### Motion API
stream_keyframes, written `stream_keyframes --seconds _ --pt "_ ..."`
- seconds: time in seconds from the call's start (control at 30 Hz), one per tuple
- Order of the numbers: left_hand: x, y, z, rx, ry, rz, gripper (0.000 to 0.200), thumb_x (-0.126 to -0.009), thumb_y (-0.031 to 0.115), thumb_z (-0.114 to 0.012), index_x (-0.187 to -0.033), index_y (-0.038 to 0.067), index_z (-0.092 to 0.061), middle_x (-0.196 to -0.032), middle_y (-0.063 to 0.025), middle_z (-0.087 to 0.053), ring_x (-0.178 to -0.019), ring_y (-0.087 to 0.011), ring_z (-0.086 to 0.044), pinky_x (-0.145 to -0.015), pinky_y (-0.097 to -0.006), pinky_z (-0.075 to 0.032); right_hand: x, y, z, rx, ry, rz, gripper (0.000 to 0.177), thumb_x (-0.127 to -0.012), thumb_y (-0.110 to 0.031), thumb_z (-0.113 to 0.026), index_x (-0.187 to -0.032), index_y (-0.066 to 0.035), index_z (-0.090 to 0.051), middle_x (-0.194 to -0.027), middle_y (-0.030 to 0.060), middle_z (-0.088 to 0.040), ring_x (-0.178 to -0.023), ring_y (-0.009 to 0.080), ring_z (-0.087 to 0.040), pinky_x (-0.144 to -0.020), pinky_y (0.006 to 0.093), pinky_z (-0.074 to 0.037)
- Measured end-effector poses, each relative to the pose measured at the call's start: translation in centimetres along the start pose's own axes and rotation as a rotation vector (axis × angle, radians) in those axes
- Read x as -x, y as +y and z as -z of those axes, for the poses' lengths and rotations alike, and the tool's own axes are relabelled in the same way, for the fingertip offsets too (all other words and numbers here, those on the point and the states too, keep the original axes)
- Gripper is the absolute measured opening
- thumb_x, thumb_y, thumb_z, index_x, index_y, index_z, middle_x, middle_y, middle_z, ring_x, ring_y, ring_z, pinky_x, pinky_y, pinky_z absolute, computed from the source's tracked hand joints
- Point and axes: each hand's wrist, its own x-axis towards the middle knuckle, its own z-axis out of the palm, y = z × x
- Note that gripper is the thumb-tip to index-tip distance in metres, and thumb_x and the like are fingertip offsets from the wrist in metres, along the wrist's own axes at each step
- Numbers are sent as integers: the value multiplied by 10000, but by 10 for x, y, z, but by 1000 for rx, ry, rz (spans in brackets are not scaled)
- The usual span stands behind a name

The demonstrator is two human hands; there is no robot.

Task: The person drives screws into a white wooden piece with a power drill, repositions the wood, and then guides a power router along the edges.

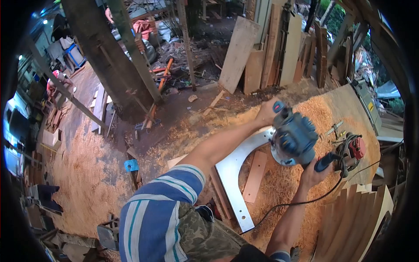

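Both my hands are on a blue-and-black router (294, 137), one on each side handle. My left hand (267, 114) is wrapped round the far handle, which carries a red button. The fingers of my right hand (312, 175) close round the near black handle. Beneath the router's round base lies the upper end of a flat, whitish curved template (231, 170) with small holes near its ends. A narrow reddish wood strip (255, 177) lies inside the template's curve. The router's bit is hidden by its base.
Wood shavings (314, 111) cover much of the workbench. At the right sit a red power tool (357, 147) and a metal clamp-like fitting (335, 127). Curved boards (353, 218) stand stacked at the lower right. A black cord (288, 204) crosses near my right forearm.
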Motion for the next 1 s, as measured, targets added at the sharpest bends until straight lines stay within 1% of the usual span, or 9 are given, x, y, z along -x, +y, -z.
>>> stream_keyframes --seconds 0.13,0.33,0.47,0.53,0.6,0.7,0.8,0.87,1.0 --pt "57 -18 5 173 181 75 320 -813 227 -766 -1020 28 -624 -797 -89 -604 -735 -176 -565 -699 -326 -485 29 2 33 151 -114 124 468 -907 7 -648 -1348 36 -494 -1196 125 -598 -1044 222 -612 -929 342 -504" --pt "105 24 36 259 244 85 197 -844 59 -683 -1024 40 -605 -818 -93 -605 -756 -152 -579 -730 -312 -504 52 -85 55 94 -129 397 445 -893 68 -612 -1321 20 -500 -1372 203 -568 -1216 329 -583 -1031 437 -478" --pt "133 19 31 473 46 334 367 -892 -14 -711 -1230 26 -574 -1134 -104 -651 -1113 -169 -620 -934 -322 -523 42 -144 71 328 -185 863 432 -887 -58 -690 -1279 -22 -513 -1243 224 -646 -1147 409 -604 -951 513 -513" --pt "155 9 21 650 -7 400 432 -876 -27 -692 -1282 5 -547 -1164 -137 -642 -1060 -198 -634 -920 -324 -517 39 -153 79 409 -236 999 445 -906 -196 -722 -1273 -41 -523 -1224 199 -664 -1122 407 -603 -932 521 -519" --pt "163 -1 24 668 -169 624 530 -853 -105 -613 -1365 -76 -478 -1237 -224 -629 -1114 -277 -651 -947 -335 -512 36 -155 84 409 -253 1006 477 -907 -302 -739 -1264 -60 -535 -1222 179 -671 -1097 403 -603 -939 524 -513" --pt "171 4 29 319 -409 525 560 -830 -78 -618 -1372 -97 -482 -1213 -247 -648 -1190 -277 -626 -995 -337 -493 37 -152 94 453 -328 1031 482 -896 -318 -753 -1253 -69 -545 -1209 170 -677 -1116 407 -588 -943 535 -507" --pt "181 28 28 366 -316 612 544 -828 -24 -667 -1349 -99 -525 -1183 -242 -672 -1144 -260 -638 -999 -353 -483 41 -135 104 492 -353 1036 440 -904 -277 -743 -1249 -85 -550 -1206 188 -650 -1132 407 -571 -944 543 -498" --pt "193 2 1 288 -250 501 460 -870 7 -695 -1306 -82 -580 -1160 -214 -696 -1086 -250 -662 -963 -355 -506 40 -117 113 539 -226 1010 453 -866 -63 -763 -1268 -80 -555 -1255 196 -602 -1126 375 -585 -968 517 -476" --pt "172 29 -12 301 -177 516 419 -929 148 -730 -1291 -27 -612 -1175 -151 -703 -1072 -205 -669 -949 -318 -509 41 -59 140 667 -165 837 543 -874 -93 -778 -1360 -97 -538 -1308 208 -536 -1115 384 -587 -911 488 -516"
